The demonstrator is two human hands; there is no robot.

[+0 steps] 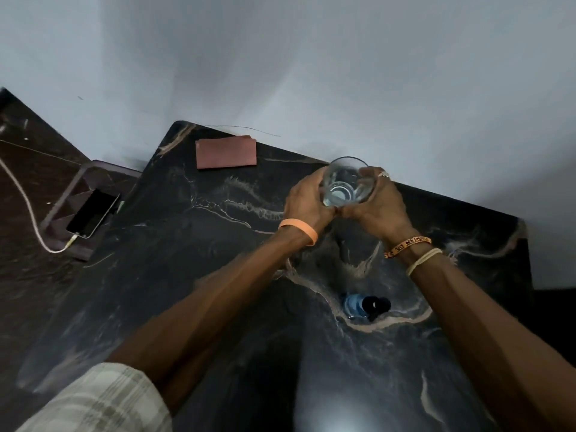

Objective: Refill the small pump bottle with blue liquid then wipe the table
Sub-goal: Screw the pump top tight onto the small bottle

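A clear drinking glass (346, 182) stands at the far side of the black marble table (193, 275), close to the wall. My left hand (307, 201) wraps its left side and my right hand (378, 202) wraps its right side, thumbs meeting at the front. Only a trace of pale liquid shows at the glass's bottom. The small pump bottle (363, 305) with blue liquid and a black pump top stands nearer to me, between my forearms. A folded reddish-brown cloth (226, 151) lies at the table's far left edge.
A grey wall rises right behind the table. To the left, a lower dark shelf holds a phone (92, 213) plugged into a white cable (25, 201). The table's right edge drops off near my right forearm.
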